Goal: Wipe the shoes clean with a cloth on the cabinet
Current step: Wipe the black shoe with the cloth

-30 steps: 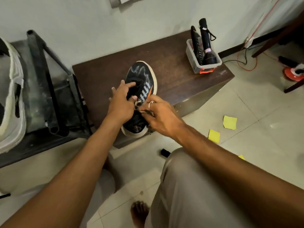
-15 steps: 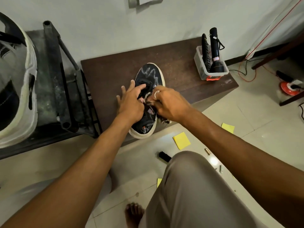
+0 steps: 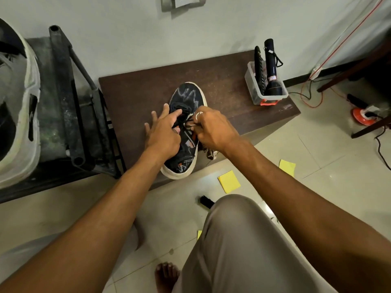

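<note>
Since a second earlier, the right hand (image 3: 213,129), fingers curled tight round the one cloth (image 3: 189,124), had moved up the single shoe (image 3: 187,95) toward its laces. The left hand (image 3: 164,132) stayed on the tongue, fingers nearly straight, gripping nothing. The shoe lay under both hands on the cabinet (image 3: 131,96); three yellow notes (image 3: 229,181) dotted the floor nearer than the right hand.

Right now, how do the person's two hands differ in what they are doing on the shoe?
The left hand lies with fingers mostly straight, steadying the shoe; the right hand is curled round a cloth. The right hand wears a ring; the left hand shows none. Both sit over the shoe's laces.
</note>
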